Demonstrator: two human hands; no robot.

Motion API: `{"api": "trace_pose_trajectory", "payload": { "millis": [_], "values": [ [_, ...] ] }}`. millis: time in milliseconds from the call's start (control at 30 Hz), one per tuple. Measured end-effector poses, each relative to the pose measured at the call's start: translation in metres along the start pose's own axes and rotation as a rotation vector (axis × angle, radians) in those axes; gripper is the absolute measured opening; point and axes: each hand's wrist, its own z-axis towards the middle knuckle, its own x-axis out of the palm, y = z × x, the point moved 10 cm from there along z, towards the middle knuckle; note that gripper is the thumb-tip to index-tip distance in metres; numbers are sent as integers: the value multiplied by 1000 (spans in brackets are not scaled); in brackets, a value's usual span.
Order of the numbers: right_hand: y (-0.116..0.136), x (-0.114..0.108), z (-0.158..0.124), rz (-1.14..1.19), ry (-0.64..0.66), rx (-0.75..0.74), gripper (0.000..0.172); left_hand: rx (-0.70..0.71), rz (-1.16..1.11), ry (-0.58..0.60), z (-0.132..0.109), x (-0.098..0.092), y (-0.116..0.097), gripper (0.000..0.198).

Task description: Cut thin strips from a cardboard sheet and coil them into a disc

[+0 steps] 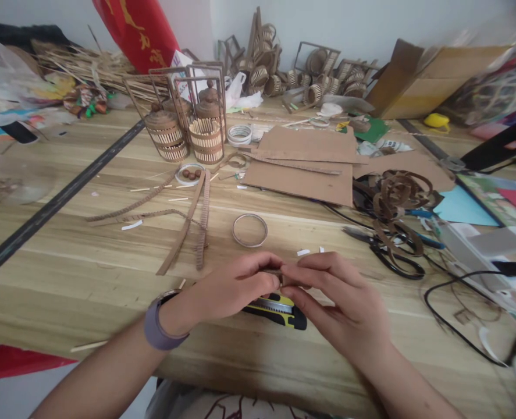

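Observation:
My left hand (244, 285), with a purple band on its wrist, is closed on a small brown cardboard piece (289, 281). The fingertips of my right hand (340, 297) pinch the same piece from the other side. Much of it is hidden by my fingers, so its full shape does not show. Below my hands a yellow and black utility knife (279, 309) lies on the table, partly covered by my left hand. Just beyond them a thin ring (249, 230) rests flat. Brown corrugated cardboard strips (203, 227) lie to its left.
Small slatted buckets (206, 141) in tall frames stand at the back left. Flat cardboard sheets (301, 180) lie ahead. To the right are black-handled scissors (395, 259), curled brown strips (397, 195) and a black cable (432, 302). An open cardboard box (419, 87) stands at the back.

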Motion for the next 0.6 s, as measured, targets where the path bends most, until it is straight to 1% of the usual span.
{"api": "trace_pose_trajectory", "payload": {
  "millis": [233,400,600],
  "values": [
    [1,2,-2,-22,3,-33,16,46,65,-3,0,-1,-1,27],
    [2,4,-3,-52,0,-57,14,134,214,-36,-4,0,-13,29],
    [1,4,-3,-4,4,-69,15,159,364,-66,-9,2,-19,29]
  ]
}}
